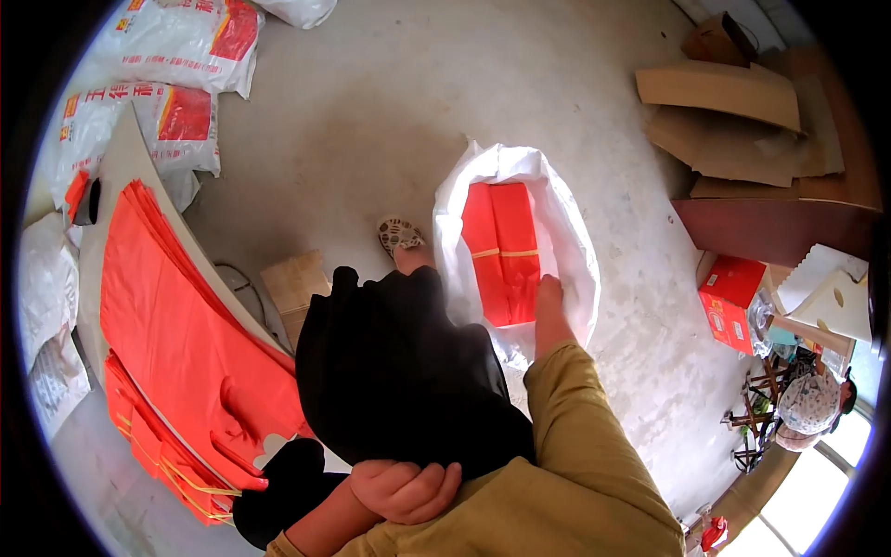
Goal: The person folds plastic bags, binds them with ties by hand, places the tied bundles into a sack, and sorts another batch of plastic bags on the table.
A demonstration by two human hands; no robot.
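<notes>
My right hand (550,302) reaches down into an open white sack (577,246) on the floor, at the near right edge of a red bundle (501,265). A yellow band crosses the bundle's middle. The fingers of this hand point away and down, so their grip is hidden. Close to my waist, my left hand (408,489) is curled into a fist against my mustard top and black garment (399,381). No object sticks out of that fist; its palm faces away from view.
On the left, a table (130,153) carries stacked red fabric sheets (176,297) and yellow-banded bundles. Printed white sacks (176,46) lie beyond it. A cardboard box (292,283) sits near the table. Flattened cardboard (724,121) and a red box (733,302) are right; a person (812,404) sits farther off.
</notes>
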